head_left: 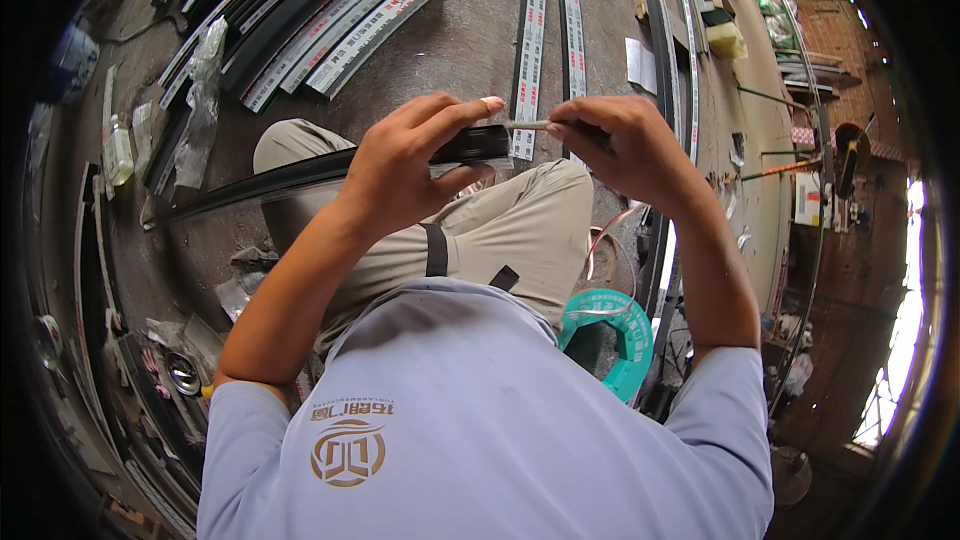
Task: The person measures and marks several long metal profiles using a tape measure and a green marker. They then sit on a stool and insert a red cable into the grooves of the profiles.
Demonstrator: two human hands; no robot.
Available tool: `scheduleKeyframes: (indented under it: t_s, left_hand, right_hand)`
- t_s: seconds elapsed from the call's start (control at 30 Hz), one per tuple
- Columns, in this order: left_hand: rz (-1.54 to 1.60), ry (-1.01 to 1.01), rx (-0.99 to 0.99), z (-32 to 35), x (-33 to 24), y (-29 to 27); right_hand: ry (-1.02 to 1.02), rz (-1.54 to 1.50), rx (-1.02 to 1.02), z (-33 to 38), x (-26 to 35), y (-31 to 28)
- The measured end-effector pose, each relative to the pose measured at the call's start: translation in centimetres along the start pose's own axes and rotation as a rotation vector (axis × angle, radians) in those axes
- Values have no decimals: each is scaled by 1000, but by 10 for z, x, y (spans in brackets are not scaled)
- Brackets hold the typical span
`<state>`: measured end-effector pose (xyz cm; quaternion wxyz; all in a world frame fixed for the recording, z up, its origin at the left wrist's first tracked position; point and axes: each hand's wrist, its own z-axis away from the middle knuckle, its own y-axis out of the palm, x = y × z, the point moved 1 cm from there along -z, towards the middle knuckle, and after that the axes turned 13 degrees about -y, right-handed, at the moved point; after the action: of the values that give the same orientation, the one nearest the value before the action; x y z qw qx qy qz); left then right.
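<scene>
My left hand (405, 155) is closed around a long black profile bar (275, 178) near its right end. The bar slants across my bent legs, its far end low at the left. A thin greyish strip (528, 125) bridges the gap between the bar's right end and my right hand (632, 145). The fingertips of that hand pinch the strip. Whether the strip sits in a groove of the bar is too small to tell.
Stacked black profiles (335, 35) with printed film lie at the upper left. Two film-covered profiles (530, 50) stretch ahead on the floor. A teal ring-shaped roll (632, 345) rests by my right knee. Clear plastic wrap (203, 100) and a small bottle (119, 152) are at left.
</scene>
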<state>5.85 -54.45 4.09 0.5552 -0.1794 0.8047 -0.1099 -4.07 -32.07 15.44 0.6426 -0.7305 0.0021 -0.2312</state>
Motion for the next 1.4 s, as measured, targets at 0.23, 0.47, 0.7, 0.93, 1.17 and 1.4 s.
scheduleKeyframes:
  t_s: [0.23, 0.47, 0.7, 0.93, 1.17, 1.4]
  left_hand:
    - [-13, -37, 89, -2, -5, -4]
    - [1, 65, 6, 1, -3, 1]
    - [-88, 158, -215, 27, 4, 14]
    - [-113, 51, -246, 65, -13, 28]
    - [-332, -202, -34, 68, -2, 8]
    - [-220, -202, 68, 64, 15, 3]
  right_hand:
    - [-97, 69, 67, -17, 2, -4]
    - [0, -191, 35, -19, 6, 8]
    - [421, -672, 8, 49, 8, -18]
    - [793, -1021, 80, 76, 31, 1]
    - [823, -1105, 151, 65, 25, 33]
    - [708, -1015, 236, 49, 15, 41]
